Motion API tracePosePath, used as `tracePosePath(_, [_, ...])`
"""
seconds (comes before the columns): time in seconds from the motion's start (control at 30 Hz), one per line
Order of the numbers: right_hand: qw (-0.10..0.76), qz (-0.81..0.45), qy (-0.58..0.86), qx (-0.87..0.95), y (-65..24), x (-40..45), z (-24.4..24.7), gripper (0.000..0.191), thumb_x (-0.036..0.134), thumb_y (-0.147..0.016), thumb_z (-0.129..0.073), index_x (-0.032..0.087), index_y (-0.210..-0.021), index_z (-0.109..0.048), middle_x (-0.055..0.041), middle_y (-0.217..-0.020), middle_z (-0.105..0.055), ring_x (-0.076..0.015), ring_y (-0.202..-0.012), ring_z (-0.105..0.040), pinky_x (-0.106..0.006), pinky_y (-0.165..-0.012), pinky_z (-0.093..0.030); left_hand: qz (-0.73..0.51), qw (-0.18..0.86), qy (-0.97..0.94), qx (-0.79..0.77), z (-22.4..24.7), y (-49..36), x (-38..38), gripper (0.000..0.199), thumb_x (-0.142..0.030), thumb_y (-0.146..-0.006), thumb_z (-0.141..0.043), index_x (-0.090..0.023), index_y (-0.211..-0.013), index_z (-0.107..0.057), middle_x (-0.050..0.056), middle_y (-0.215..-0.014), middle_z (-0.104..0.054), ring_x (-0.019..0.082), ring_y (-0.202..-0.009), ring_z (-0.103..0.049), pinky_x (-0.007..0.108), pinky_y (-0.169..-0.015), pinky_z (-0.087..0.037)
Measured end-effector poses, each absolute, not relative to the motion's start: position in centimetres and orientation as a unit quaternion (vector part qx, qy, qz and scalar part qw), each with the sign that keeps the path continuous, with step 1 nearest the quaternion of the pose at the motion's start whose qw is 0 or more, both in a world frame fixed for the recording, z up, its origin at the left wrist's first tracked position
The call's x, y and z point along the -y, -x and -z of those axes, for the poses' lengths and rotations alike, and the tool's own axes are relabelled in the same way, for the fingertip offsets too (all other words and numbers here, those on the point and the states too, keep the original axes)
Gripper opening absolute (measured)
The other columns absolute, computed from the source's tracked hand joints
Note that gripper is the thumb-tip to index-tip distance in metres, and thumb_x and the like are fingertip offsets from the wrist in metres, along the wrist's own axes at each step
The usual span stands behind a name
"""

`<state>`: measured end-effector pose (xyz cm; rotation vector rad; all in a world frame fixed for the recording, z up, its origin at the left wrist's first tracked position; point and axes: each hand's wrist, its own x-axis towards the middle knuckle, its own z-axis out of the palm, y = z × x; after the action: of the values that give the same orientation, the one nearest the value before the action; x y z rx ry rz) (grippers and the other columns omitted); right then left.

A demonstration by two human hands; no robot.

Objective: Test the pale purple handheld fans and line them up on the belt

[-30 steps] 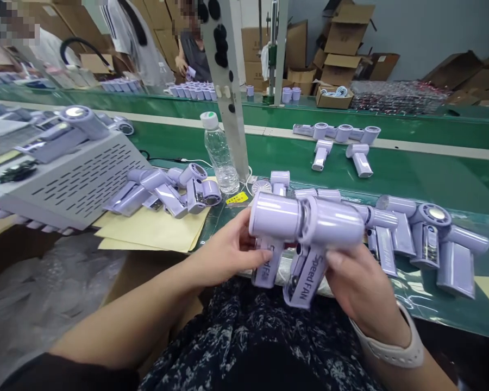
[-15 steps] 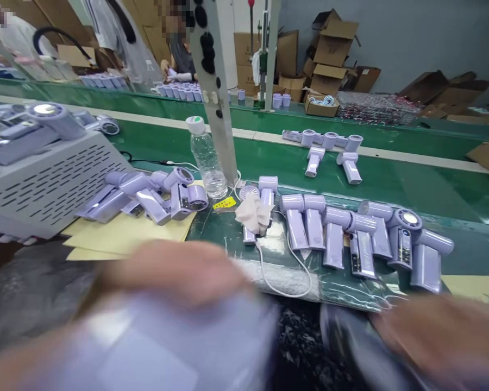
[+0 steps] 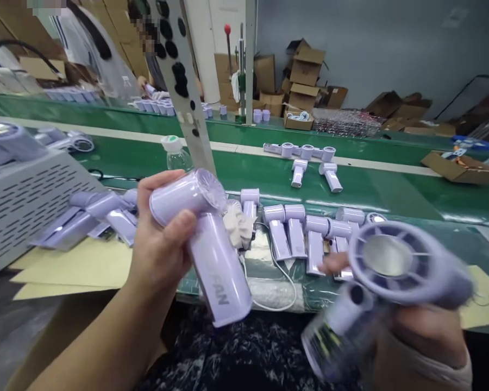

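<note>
My left hand (image 3: 161, 239) is wrapped round the head of a lavender handheld fan (image 3: 222, 266), whose handle slants down to the right and shows the letters FAN. Clear film seems to cover the end of its head. On the right, my right hand (image 3: 427, 331) grips a second lavender handheld fan (image 3: 440, 271), its round grille facing me and its handle open at the front with inner parts showing; motion blurs it. A row of similar fans (image 3: 315, 244) lies on the bench beyond my hands. A crumpled pale cloth (image 3: 239, 225) and a white cable (image 3: 279, 308) lie between.
A grey perforated metal box (image 3: 28, 212) at left carries more fans. Yellow sheets (image 3: 73, 271) lie before it. A metal post (image 3: 187, 92) rises beside a plastic bottle (image 3: 175, 152). Across the green conveyor (image 3: 244, 174) are a person (image 3: 155, 70), a lever press (image 3: 241, 81) and cardboard boxes (image 3: 305, 70).
Both hands have risen from the lower edge with a fan in each, the left one now upright before me. The camera view has shifted to the right.
</note>
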<state>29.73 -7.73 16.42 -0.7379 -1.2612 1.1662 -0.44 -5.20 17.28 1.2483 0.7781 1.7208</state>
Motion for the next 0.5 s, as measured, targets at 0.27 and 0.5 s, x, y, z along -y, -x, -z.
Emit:
tracePosePath(0.27, [0.402,-0.622,0.297,0.603,-24.7,7.1,-13.0,0.147,0.058,-0.053,-0.099,0.032,-0.167,-0.009,-0.0156,-0.159,-0.048,-0.0413,-0.144,-0.049,-0.061,-0.122,-0.034,-0.666,0.133,-0.694,-0.238,-14.2,-7.2,6.1,0.066,-0.045,-0.088,-0.074,-0.043,-0.147,-0.045,0.004,-0.138,-0.059,0.03,-0.125,-0.062,0.053,-0.108,-0.053])
tracePosePath(0.5, [0.352,-0.138,0.762,0.525,-43.8,1.7,-15.4,0.109,0.05,-0.077,-0.082,0.023,-0.166,-0.025,-0.0203,-0.146,-0.06,-0.0396,-0.122,-0.066,-0.056,-0.102,-0.052,-0.286,-0.02,-0.903,-0.319,-9.4,-2.0,0.6,0.044,-0.036,-0.095,-0.063,-0.03,-0.139,-0.061,0.01,-0.146,-0.062,0.037,-0.139,-0.053,0.058,-0.119,-0.039])
